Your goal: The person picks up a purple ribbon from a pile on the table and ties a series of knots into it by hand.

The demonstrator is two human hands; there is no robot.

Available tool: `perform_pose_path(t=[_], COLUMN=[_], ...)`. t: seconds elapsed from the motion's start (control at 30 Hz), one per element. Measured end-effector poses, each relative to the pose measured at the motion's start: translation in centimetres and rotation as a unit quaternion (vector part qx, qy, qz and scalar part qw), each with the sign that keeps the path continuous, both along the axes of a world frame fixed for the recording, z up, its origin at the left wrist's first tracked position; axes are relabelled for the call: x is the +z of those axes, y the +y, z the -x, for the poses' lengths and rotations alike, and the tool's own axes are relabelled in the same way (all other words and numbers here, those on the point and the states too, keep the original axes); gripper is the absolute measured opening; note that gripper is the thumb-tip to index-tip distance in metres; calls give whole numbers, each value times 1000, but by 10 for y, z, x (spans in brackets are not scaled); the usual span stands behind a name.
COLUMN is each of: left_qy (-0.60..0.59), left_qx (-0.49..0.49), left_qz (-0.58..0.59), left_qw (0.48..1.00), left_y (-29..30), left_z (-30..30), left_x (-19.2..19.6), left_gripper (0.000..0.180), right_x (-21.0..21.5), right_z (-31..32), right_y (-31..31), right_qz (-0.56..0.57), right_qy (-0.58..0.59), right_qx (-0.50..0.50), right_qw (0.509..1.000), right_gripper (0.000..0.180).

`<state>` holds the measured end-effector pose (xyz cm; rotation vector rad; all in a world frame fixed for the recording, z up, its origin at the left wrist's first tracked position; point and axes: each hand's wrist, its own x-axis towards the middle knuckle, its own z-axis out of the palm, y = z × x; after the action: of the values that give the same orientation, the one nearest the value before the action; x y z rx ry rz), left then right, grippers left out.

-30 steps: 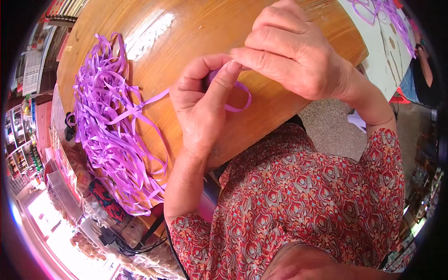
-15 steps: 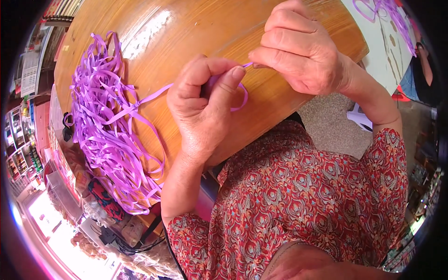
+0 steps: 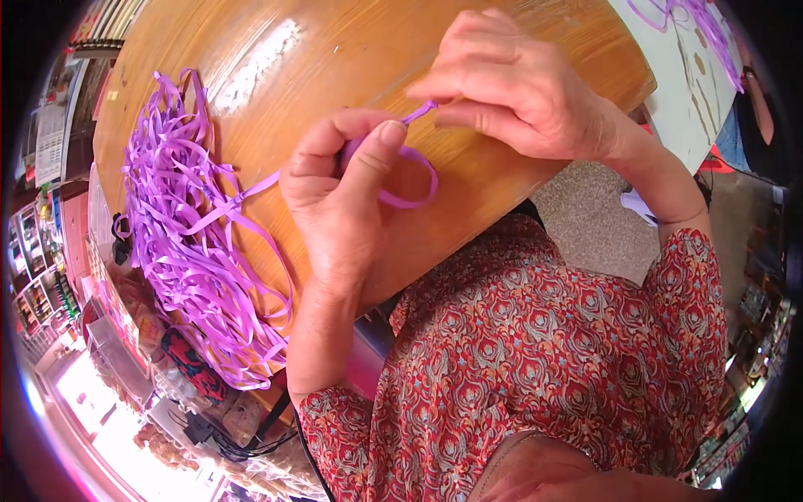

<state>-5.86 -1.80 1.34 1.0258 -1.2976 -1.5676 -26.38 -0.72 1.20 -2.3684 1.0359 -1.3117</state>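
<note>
My left hand (image 3: 343,192) pinches a narrow purple ribbon (image 3: 410,201) between thumb and forefinger. A short, twisted or knotted end of it sticks out past the thumb tip, and a loop hangs below the fingers. From the other side of this hand the ribbon runs left to a large tangled heap of purple ribbon (image 3: 188,209) along the table's left edge. My right hand (image 3: 519,92) is just right of the ribbon end, thumb and fingers apart with a gap between them. Nothing shows in its grasp; its curled far fingers are partly hidden.
Both hands are over a brown wooden table (image 3: 368,50). A white surface (image 3: 677,84) with more purple ribbon (image 3: 711,38) adjoins at the upper right, where another person's arm (image 3: 759,105) shows. Shelves (image 3: 38,284) and bagged goods line the left side.
My right hand has let go of the ribbon end and its fingers have parted. The knotted tip now shows. My left hand has shifted slightly left, and the hanging loop is more exposed.
</note>
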Motion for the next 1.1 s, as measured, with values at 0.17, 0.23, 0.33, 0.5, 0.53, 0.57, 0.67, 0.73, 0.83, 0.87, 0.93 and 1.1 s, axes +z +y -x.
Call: perform_pose_path(t=[0.17,0.23,0.33,0.5,0.53,0.57,0.67,0.73,0.83,0.87,0.93,1.1], left_qy=[54,52,57,88,89,92,93,92,84,84,83,69], left_qx=[17,23,22,16,15,21,24,21,28,25,20,23], left_qz=[-15,-14,-35,-59,-59,-63,-65,-61,-60,-56,-52,-45], left_qw=[998,998,998,994,994,994,993,994,994,995,995,996], left_y=[0,0,0,-2,-2,-2,-2,-2,-3,-3,-2,-1], left_z=[1,2,3,1,1,1,0,0,1,2,2,3], left_x=[0,1,1,-2,-2,-2,-2,-3,-4,-3,-2,-2], left_gripper=[8,8,9,11,11,11,12,12,12,12,12,11], right_x=[-9,-11,-9,-6,-5,-5,-3,-2,-1,-1,-1,-3], right_z=[-1,-1,-2,-4,-4,-3,-1,-1,-3,-4,-7,-12], right_y=[6,7,7,3,3,3,3,2,1,1,1,-1], right_qz=[-150,-185,-169,-110,-103,-103,-92,-71,-61,-61,-29,-22], right_qy=[-7,-74,-89,-80,-80,-80,-81,-72,-81,-81,-80,-83], right_qx=[-14,-4,-6,5,5,5,-1,-2,0,-1,-14,-24], right_qw=[989,980,982,991,991,991,992,995,995,995,996,996], right_gripper=[47,47,46,41,38,38,31,23,19,19,17,16])
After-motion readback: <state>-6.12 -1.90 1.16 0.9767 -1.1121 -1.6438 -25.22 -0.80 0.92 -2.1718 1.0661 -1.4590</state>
